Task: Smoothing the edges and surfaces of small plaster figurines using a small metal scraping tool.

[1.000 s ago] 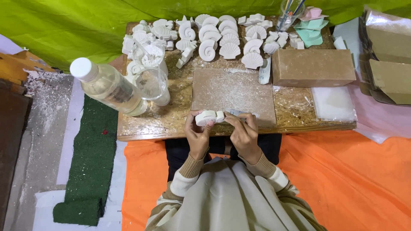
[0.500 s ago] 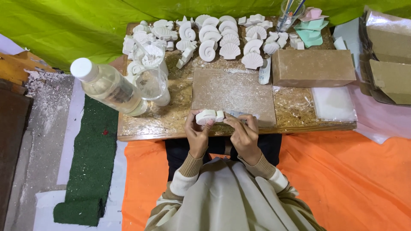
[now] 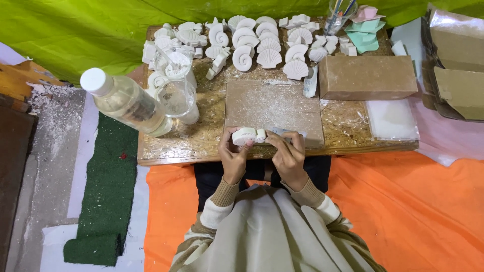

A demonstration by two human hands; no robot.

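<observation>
From the head camera looking down, my left hand (image 3: 233, 153) grips a small white plaster piece (image 3: 247, 136) at the near edge of the desk (image 3: 166, 146), fingers curled around its left end. My right hand (image 3: 288, 153) is closed on a thin grey tool (image 3: 282, 133), its tip touching the right end of the piece. Both hands hover just over the front of a dusty brown board (image 3: 275, 106). To my left stand a clear plastic bottle (image 3: 128, 103) with a white cap and a glass jug (image 3: 174, 98) beside it. Rows of white shell casts (image 3: 262, 48) lie along the far side. A brown block (image 3: 368, 76) sits at the right, with a clear plastic sheet (image 3: 392, 119) just in front of it.
</observation>
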